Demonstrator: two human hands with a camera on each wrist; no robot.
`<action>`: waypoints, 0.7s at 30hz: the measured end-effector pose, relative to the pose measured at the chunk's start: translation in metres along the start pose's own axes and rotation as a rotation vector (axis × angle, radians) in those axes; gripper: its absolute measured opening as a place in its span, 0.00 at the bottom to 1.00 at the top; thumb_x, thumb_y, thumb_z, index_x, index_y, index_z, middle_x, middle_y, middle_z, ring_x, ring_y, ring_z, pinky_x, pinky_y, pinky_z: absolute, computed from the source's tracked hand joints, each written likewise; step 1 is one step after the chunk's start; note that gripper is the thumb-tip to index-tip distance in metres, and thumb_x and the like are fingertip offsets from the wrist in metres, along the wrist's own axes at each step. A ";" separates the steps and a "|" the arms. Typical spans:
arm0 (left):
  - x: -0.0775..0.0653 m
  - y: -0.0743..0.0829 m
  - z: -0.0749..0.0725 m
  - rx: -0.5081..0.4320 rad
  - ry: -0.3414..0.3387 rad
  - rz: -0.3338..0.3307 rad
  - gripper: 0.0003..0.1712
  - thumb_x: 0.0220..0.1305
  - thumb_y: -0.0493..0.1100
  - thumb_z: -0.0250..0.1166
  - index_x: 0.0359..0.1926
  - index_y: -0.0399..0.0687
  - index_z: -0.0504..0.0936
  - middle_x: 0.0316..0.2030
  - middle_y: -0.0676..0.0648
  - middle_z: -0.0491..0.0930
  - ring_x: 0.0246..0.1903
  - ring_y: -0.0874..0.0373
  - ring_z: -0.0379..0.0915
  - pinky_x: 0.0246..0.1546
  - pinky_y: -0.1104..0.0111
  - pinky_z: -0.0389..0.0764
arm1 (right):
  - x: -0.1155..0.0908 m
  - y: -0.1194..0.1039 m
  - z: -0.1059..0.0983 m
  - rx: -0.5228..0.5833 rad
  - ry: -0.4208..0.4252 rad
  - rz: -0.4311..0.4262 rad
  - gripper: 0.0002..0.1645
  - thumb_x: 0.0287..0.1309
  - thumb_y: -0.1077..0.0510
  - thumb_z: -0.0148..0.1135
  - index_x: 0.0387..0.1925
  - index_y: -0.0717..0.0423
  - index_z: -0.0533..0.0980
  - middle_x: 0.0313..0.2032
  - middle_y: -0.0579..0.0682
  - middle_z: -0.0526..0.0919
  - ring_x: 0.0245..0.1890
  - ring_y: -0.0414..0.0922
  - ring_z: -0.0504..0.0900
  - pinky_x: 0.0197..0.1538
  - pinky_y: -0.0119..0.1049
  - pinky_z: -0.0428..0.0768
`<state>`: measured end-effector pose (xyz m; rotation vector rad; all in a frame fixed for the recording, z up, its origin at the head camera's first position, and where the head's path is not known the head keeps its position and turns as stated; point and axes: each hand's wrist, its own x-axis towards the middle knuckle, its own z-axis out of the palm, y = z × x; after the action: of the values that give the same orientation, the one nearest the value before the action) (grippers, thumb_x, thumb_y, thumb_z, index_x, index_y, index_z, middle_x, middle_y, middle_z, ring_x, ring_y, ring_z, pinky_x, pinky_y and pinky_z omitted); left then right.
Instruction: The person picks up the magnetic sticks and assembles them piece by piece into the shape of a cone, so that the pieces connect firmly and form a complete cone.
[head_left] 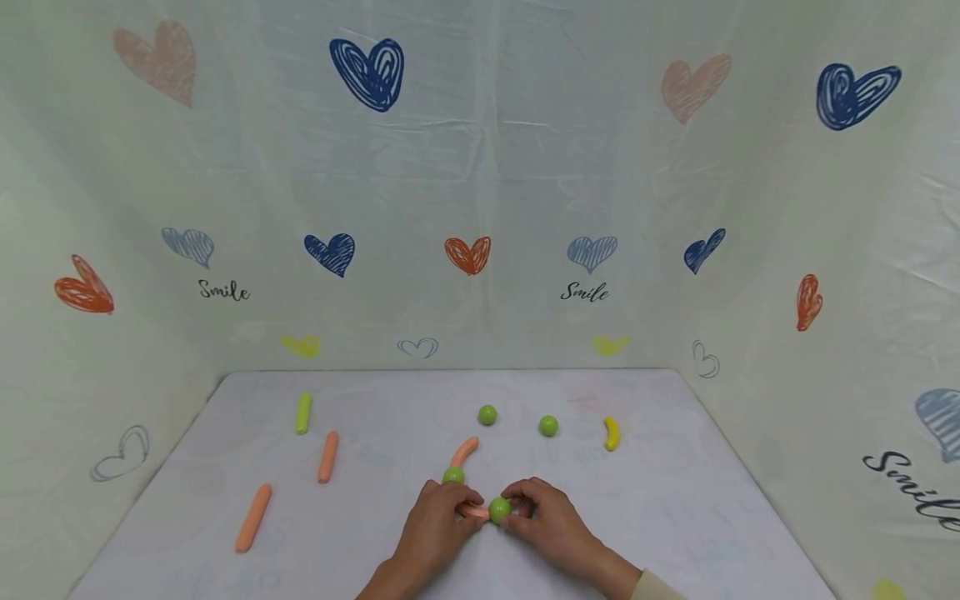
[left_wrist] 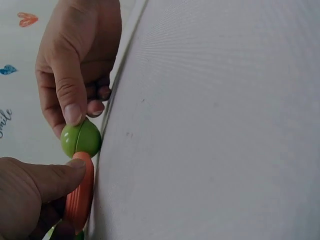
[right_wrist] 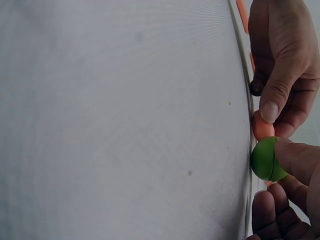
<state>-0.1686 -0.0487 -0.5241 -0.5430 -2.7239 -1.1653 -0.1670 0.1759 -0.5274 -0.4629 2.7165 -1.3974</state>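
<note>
My left hand [head_left: 433, 527] pinches a short orange stick [left_wrist: 86, 192] with ridges along its side, low over the table. Its end meets a green ball [head_left: 499, 510] that has a seam line around it, best seen in the right wrist view. From the other side, my right hand [head_left: 553, 523] holds that ball between thumb and fingers. Just beyond my left hand, a second green ball [head_left: 453, 475] sits against the near end of a curved orange piece [head_left: 467, 451].
Two straight orange sticks [head_left: 253, 518] and a yellow-green stick [head_left: 303, 414] lie on the left of the white table [head_left: 660, 500]. Farther back are two loose green balls [head_left: 487, 415] and a curved yellow piece [head_left: 612, 434]. A heart-printed curtain [head_left: 480, 183] encloses the table's back and sides.
</note>
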 end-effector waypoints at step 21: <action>0.014 -0.009 -0.008 0.136 -0.026 0.155 0.17 0.55 0.52 0.83 0.44 0.56 0.91 0.53 0.54 0.83 0.61 0.51 0.72 0.60 0.46 0.78 | 0.002 0.002 -0.003 0.007 -0.033 0.017 0.17 0.59 0.52 0.77 0.49 0.49 0.84 0.38 0.41 0.81 0.34 0.31 0.76 0.37 0.28 0.75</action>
<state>-0.1854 -0.0562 -0.5208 -0.7391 -2.7002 -0.9348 -0.1696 0.1789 -0.5274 -0.4566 2.6824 -1.3825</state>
